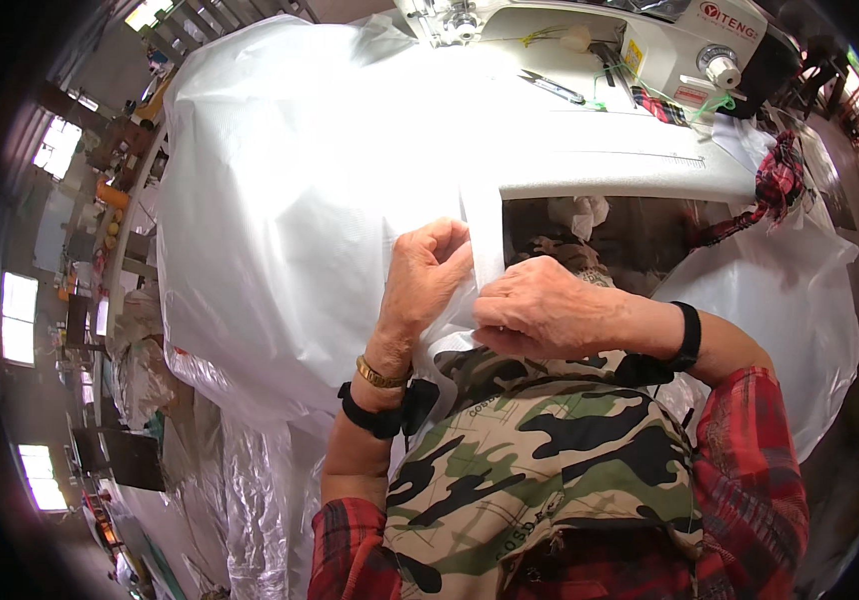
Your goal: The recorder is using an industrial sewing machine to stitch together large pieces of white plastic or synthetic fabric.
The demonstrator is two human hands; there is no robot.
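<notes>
A large sheet of white plastic (250, 190) spreads over the sewing table and hangs down at the left and front. My left hand (425, 275) is closed in a pinch on the sheet near the table's front edge. Close beside it, my right hand (555, 308) is closed, knuckles up, on a fold of the same sheet. Its fingertips are mostly hidden under the hand. Both hands are in front of my camouflage apron (550, 440), near the corner of the opening in the table.
A white sewing machine (670, 60) stands at the back right. Thread snips (553, 87) lie on the table in front of it. A red plaid cloth strip (780, 175) hangs at the table's right end. More plastic sheeting (260, 500) hangs at lower left.
</notes>
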